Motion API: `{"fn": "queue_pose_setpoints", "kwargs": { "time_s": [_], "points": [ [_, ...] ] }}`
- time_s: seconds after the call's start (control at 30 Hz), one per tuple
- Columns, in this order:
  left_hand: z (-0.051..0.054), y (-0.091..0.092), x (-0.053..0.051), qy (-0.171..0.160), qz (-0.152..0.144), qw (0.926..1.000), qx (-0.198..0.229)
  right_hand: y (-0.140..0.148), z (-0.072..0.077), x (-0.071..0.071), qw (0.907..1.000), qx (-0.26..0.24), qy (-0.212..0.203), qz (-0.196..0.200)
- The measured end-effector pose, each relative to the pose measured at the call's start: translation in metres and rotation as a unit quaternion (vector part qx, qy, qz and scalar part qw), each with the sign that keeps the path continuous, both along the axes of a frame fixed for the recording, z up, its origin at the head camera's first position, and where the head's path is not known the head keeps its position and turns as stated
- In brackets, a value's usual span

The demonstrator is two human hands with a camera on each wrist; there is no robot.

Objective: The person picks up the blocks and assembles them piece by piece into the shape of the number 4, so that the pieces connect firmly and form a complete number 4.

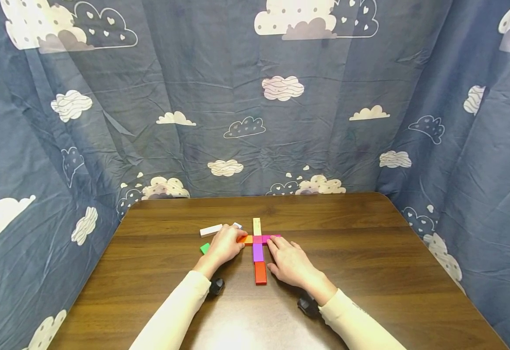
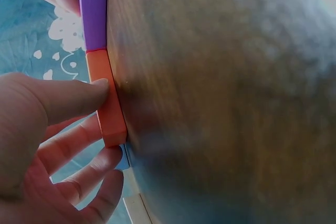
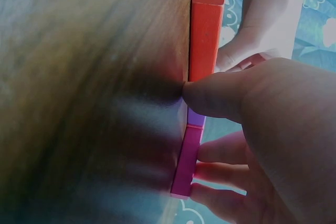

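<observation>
Coloured blocks lie in a cross on the table: a yellow block (image 1: 257,227) at the far end, a pink piece (image 1: 257,239) at the crossing, then a purple block (image 1: 258,253) and a red block (image 1: 260,273) towards me. An orange block (image 2: 111,121) forms the left arm; my left hand (image 1: 226,243) pinches it, thumb on the near side and fingers behind. On the right arm is a magenta block (image 3: 186,161). Fingertips of my right hand (image 1: 292,262) rest against it, while the thumb stands apart, close to the red block.
Left of the cross lie a white block (image 1: 211,230), a green block (image 1: 204,248) partly behind the left hand, and a light blue block (image 1: 237,225) just beyond its fingers. A cloud-patterned curtain (image 1: 237,155) hangs behind the wooden table (image 1: 347,218).
</observation>
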State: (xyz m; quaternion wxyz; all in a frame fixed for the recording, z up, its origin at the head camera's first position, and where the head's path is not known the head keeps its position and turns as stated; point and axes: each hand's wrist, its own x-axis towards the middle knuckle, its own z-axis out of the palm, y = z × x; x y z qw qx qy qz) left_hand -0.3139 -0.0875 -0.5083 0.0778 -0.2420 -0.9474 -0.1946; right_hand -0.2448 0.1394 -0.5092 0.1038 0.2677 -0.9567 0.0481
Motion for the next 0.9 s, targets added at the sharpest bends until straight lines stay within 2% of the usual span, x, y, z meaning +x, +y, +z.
{"fn": "queue_pose_setpoints", "kwargs": {
  "time_s": [0.3, 0.6, 0.9],
  "points": [
    [-0.0002, 0.0015, 0.0001, -0.005, 0.007, 1.0, 0.001, -0.0003, 0.0003, -0.0008, 1.0, 0.006, 0.005, -0.002],
    [0.0003, 0.0002, 0.0006, 0.004, -0.006, 1.0, 0.005, -0.0004, 0.0001, 0.0002, 1.0, 0.002, 0.0, -0.002],
    [0.0002, -0.0003, 0.0006, -0.005, -0.01, 0.9999, 0.011, -0.0009, 0.0023, 0.0015, 0.9999, 0.003, -0.009, -0.006]
  ]
}}
